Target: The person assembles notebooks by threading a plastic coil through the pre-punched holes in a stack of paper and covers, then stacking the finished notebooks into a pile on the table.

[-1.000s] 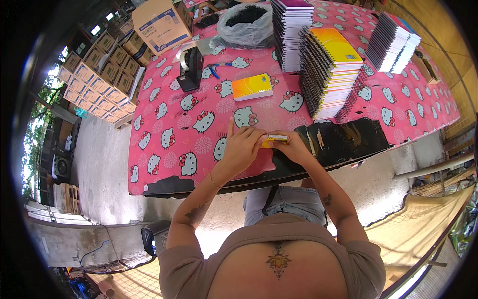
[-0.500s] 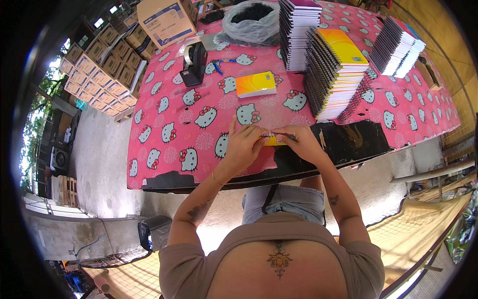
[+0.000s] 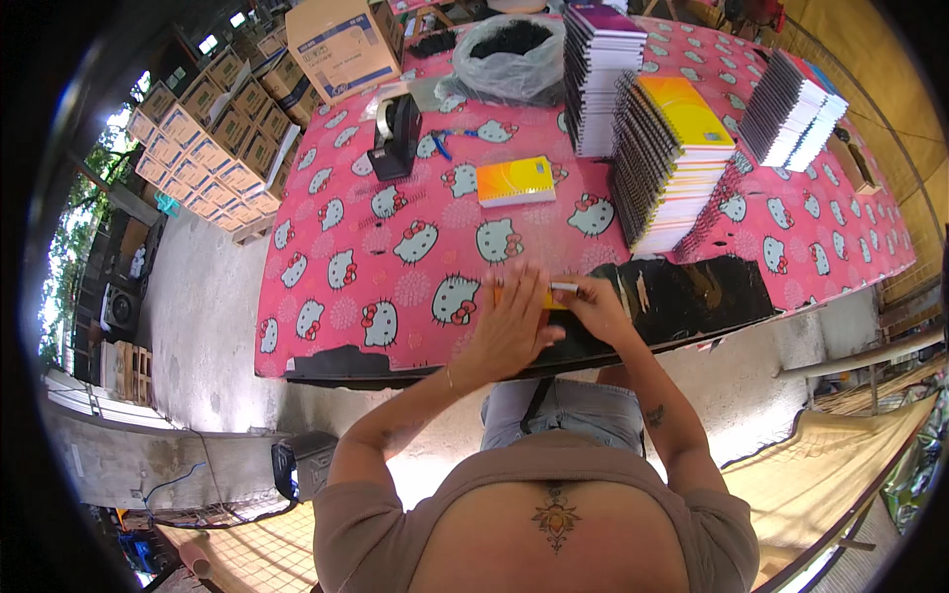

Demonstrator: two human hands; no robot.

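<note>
A small yellow-orange notebook (image 3: 556, 302) lies at the near side of the table, mostly hidden under my hands. My left hand (image 3: 514, 321) rests flat across its cover, fingers stretched out side by side. At the notebook's right end, my right hand (image 3: 599, 310) pinches the edge, where a pale strip of pages shows between the fingers. Just beyond my hands, another small yellow-orange spiral notebook (image 3: 516, 182) lies flat.
A tall stack of yellow spiral notebooks (image 3: 682, 158) stands to the right, beside purple-covered ones (image 3: 603, 84). Further right is another notebook pile (image 3: 791, 111). Beyond my left hand are a black tape dispenser (image 3: 395, 140), blue pliers (image 3: 441, 144), a plastic bag of black coils (image 3: 509, 59) and a carton (image 3: 343, 49).
My left hand has gone from fingering the notebook's far edge to lying flat on its cover. My right hand has shifted slightly nearer, still at the right end. The view has tilted a little.
</note>
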